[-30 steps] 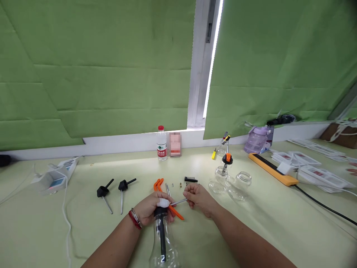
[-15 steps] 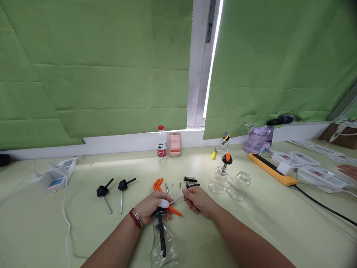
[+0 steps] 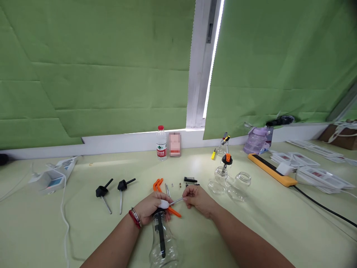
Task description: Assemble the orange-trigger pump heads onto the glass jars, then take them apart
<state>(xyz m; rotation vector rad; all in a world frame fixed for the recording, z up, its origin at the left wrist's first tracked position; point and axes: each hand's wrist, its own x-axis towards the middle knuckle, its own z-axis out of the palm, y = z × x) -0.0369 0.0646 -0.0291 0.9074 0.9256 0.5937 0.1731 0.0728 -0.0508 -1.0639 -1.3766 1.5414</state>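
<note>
1. Nearest me, the clear bottle point(image 3: 170, 245) has its neck away from me and its base toward me, long axis nearly straight out; I can't tell its tilt.
2. My left grip point(image 3: 150, 209) is wrapped round its black cap point(image 3: 158, 211); my right grip point(image 3: 196, 198) pinches a thin metal rod point(image 3: 176, 201) that slants outward to the right.
3. Orange pieces point(image 3: 174, 212) crowd behind my left grip; black spring parts point(image 3: 190, 179) sit just beyond my right, one partly hidden by it.
4. Two black stoppers with metal tubes lie left point(image 3: 102, 191) point(image 3: 122, 185); clear containers point(image 3: 243, 181) stand right.
5. Farther across the pale green bench point(image 3: 117, 238) are a red-capped water bottle point(image 3: 161, 145), a purple jug point(image 3: 255, 140) and an orange power strip point(image 3: 272, 169).
6. Green sheets point(image 3: 111, 74) flank a window frame point(image 3: 196, 74) behind.
</note>
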